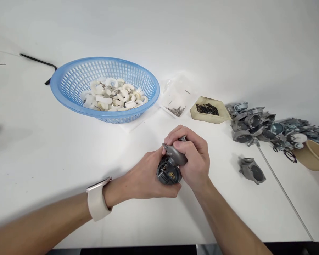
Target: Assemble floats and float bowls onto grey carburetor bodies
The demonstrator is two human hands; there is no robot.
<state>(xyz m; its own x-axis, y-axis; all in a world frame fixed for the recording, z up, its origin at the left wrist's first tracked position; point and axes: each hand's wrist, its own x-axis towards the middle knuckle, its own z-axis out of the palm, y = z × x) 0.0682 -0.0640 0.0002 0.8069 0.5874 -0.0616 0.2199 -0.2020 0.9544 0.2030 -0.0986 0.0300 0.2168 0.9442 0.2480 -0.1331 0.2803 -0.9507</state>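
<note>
My left hand [146, 173] is closed around a dark grey carburetor body [169, 173], whose open face with brass fittings points up toward me. In my right hand [195, 156], the fingers grip a rounded grey metal float bowl [177, 156], tilted over the far side of the body. The two parts touch or lie very close; their far edges are hidden by my fingers. White C-shaped carburetor floats [123, 95] fill the bottom of a blue mesh basket [105, 115] beyond my left hand.
Thin metal pins [177, 111] lie on a clear plastic bag [179, 95]. A cream tray [223, 112] holds black rubber rings [207, 109]. Piled metal castings [252, 122] stand at right, with one loose casting [252, 170] nearer me. A black bent rod [38, 61] sits behind the basket.
</note>
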